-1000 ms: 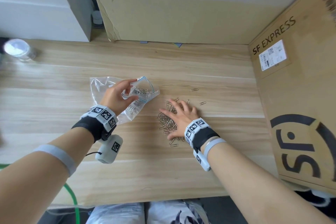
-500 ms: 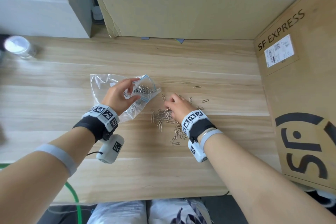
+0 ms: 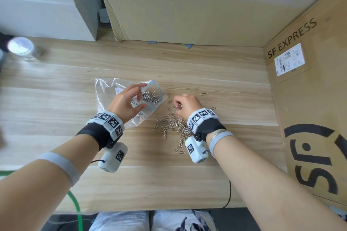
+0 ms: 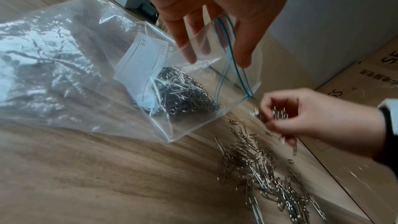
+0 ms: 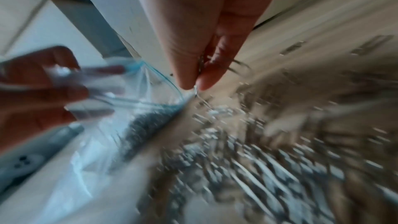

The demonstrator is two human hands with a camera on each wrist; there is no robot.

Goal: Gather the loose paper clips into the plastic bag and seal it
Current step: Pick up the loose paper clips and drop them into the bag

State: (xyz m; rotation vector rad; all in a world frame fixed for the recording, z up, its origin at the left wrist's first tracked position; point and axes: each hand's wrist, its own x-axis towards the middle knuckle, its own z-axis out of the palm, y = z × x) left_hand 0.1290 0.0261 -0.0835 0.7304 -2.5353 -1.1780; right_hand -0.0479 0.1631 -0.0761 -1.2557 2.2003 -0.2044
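Note:
A clear plastic bag (image 3: 107, 90) with a blue zip strip lies on the wooden table, a heap of paper clips inside it (image 4: 183, 98). My left hand (image 3: 129, 99) pinches the bag's mouth (image 4: 226, 43) and holds it open. Just right of the mouth, my right hand (image 3: 180, 105) is curled round a bunch of clips (image 4: 277, 115), lifted off the table. In the blurred right wrist view the fingertips (image 5: 206, 83) pinch clips near the bag's blue rim (image 5: 168, 81). Loose clips (image 3: 170, 125) lie scattered under and left of the right wrist.
A large SF Express cardboard box (image 3: 309, 99) walls off the right side. Another cardboard sheet (image 3: 178, 15) stands at the back. A clear jar (image 3: 24, 48) sits at the far left. Single clips (image 3: 204, 94) lie further back. A green cable (image 3: 75, 204) hangs at the front edge.
My right hand, flat on the clip pile a second ago, has curled up a bunch of clips and moved left and back toward the bag's mouth. The left hand kept its hold.

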